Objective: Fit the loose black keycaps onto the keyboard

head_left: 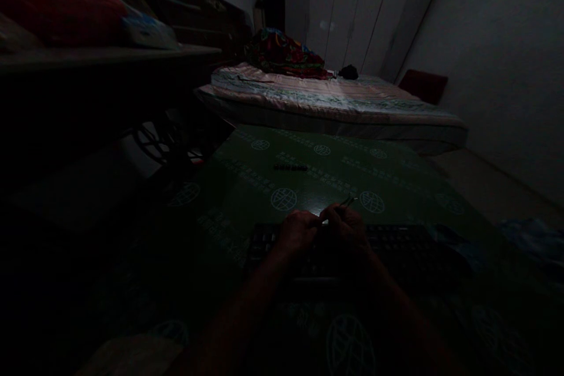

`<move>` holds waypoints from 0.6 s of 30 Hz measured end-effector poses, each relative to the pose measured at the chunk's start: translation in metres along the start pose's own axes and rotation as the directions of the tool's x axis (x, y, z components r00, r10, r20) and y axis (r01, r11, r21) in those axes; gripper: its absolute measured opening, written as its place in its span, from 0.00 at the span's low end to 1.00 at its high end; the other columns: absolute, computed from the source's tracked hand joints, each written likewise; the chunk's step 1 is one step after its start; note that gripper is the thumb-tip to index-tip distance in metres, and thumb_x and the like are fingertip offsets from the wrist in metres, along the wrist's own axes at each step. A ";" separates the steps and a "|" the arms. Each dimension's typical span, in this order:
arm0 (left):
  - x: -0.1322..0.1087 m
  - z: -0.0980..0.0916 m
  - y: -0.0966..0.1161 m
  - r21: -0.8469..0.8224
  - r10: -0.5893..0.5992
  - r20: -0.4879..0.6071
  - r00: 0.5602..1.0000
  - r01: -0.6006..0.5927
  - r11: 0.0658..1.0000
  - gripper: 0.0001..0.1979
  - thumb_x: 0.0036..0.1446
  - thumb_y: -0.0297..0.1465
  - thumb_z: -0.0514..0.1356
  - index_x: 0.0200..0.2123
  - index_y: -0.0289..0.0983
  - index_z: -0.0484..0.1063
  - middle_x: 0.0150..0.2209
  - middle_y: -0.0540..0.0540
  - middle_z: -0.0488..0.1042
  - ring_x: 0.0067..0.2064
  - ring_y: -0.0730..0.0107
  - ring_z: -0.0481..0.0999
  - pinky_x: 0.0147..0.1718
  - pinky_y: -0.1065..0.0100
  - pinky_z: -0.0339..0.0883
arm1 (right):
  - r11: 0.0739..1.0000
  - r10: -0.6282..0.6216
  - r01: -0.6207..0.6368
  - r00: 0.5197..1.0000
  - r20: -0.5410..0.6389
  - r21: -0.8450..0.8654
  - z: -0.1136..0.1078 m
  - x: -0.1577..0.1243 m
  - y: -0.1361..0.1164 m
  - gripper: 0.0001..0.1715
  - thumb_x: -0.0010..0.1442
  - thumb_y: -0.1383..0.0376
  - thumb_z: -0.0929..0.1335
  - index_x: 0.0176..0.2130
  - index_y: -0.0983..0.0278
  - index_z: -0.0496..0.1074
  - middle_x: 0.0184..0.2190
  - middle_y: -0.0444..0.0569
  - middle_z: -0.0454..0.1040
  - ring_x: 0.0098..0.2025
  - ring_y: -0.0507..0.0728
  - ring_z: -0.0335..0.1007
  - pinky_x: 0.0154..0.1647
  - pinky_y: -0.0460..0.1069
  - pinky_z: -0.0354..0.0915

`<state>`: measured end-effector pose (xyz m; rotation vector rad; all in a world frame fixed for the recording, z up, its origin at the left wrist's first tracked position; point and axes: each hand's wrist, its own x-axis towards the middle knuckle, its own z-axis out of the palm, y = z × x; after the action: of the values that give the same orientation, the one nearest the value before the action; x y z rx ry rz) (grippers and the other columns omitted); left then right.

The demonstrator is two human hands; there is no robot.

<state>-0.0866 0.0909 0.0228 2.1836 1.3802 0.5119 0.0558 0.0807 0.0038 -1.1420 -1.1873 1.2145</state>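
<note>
The view is very dark. A black keyboard [405, 247] lies on a green table [238, 188] printed with white globes. Over its upper middle part, my left hand [297, 232] and my right hand [346, 226] come close together, fingers closed. My right hand grips a thin tool [349, 200], like tweezers, whose ends stick out beyond the fingers. Between the fingertips shows a small pale spot; what my left hand pinches is too small to name. A short row of small dark pieces [291, 168] lies on the table beyond my hands.
Beyond the table stands a bed [343, 97] with a bundled red blanket [286, 53]. A shelf [194, 50] at the left carries a red bag [57, 3]. Dark cloth or plastic [453, 238] lies near the keyboard's right end. Below the shelf is a dark wheel [152, 144].
</note>
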 end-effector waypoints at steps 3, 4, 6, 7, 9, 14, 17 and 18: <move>0.000 0.002 0.000 0.002 -0.005 -0.015 1.000 0.005 1.000 0.12 0.48 0.24 0.55 0.33 0.39 0.78 0.33 0.48 0.77 0.37 0.65 0.71 0.41 0.67 0.59 | 1.000 -0.016 0.016 0.999 -0.032 0.013 -0.001 0.000 -0.001 0.20 0.50 0.49 0.68 0.25 0.64 0.68 0.17 0.38 0.62 0.19 0.47 0.56 0.18 0.43 0.53; 0.000 0.002 0.000 -0.004 -0.004 -0.019 1.000 0.004 1.000 0.12 0.49 0.25 0.55 0.34 0.39 0.77 0.33 0.48 0.77 0.38 0.65 0.71 0.41 0.66 0.59 | 1.000 -0.019 0.019 0.999 -0.041 0.008 -0.001 0.000 -0.002 0.20 0.50 0.49 0.68 0.25 0.64 0.68 0.16 0.38 0.61 0.18 0.47 0.54 0.17 0.43 0.51; 0.000 0.003 0.000 -0.015 0.001 -0.029 1.000 -0.001 1.000 0.12 0.50 0.26 0.56 0.36 0.38 0.77 0.35 0.47 0.77 0.39 0.63 0.70 0.41 0.66 0.59 | 0.999 -0.033 0.033 0.997 -0.064 -0.001 -0.002 0.001 -0.006 0.21 0.50 0.49 0.68 0.24 0.64 0.69 0.14 0.37 0.58 0.16 0.46 0.51 0.16 0.43 0.49; 0.000 0.004 0.000 -0.021 0.003 -0.034 0.999 -0.004 1.000 0.12 0.50 0.26 0.56 0.37 0.38 0.77 0.36 0.47 0.77 0.40 0.63 0.70 0.41 0.65 0.59 | 0.999 -0.040 0.039 0.997 -0.069 -0.007 -0.002 0.000 -0.007 0.21 0.49 0.49 0.68 0.24 0.65 0.69 0.14 0.36 0.57 0.16 0.46 0.50 0.16 0.43 0.49; -0.001 0.004 0.000 -0.032 0.006 -0.051 0.999 -0.008 0.999 0.13 0.51 0.26 0.55 0.38 0.37 0.76 0.37 0.46 0.77 0.41 0.62 0.70 0.41 0.65 0.60 | 0.999 -0.045 0.044 0.997 -0.070 -0.010 -0.002 0.000 -0.011 0.22 0.50 0.48 0.68 0.24 0.65 0.69 0.13 0.36 0.56 0.15 0.46 0.50 0.16 0.43 0.48; -0.004 0.003 0.000 -0.078 0.006 -0.110 0.994 -0.015 0.997 0.15 0.55 0.27 0.52 0.43 0.37 0.74 0.39 0.46 0.77 0.43 0.64 0.71 0.43 0.67 0.61 | 0.997 -0.079 0.080 0.995 -0.055 0.014 -0.003 -0.003 -0.017 0.19 0.53 0.51 0.67 0.28 0.65 0.71 0.13 0.37 0.58 0.16 0.47 0.52 0.16 0.43 0.49; -0.006 -0.004 0.004 -0.172 -0.038 -0.149 0.988 0.012 0.985 0.14 0.54 0.27 0.54 0.41 0.38 0.75 0.38 0.46 0.77 0.42 0.65 0.72 0.42 0.68 0.62 | 0.991 -0.133 0.133 0.991 0.002 0.005 -0.006 -0.003 -0.023 0.18 0.54 0.53 0.67 0.30 0.65 0.73 0.15 0.38 0.62 0.17 0.48 0.57 0.17 0.43 0.52; -0.006 -0.007 0.006 -0.240 -0.065 -0.159 0.985 0.025 0.970 0.13 0.53 0.28 0.54 0.40 0.38 0.75 0.38 0.47 0.77 0.42 0.65 0.73 0.41 0.68 0.63 | 0.987 -0.162 0.162 0.987 0.024 -0.010 -0.007 -0.004 -0.026 0.17 0.54 0.54 0.67 0.30 0.65 0.73 0.16 0.39 0.64 0.18 0.48 0.59 0.19 0.43 0.54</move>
<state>-0.0885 0.0846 0.0318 1.9489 1.3716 0.8135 0.0645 0.0763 0.0290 -1.0218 -1.2807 1.1002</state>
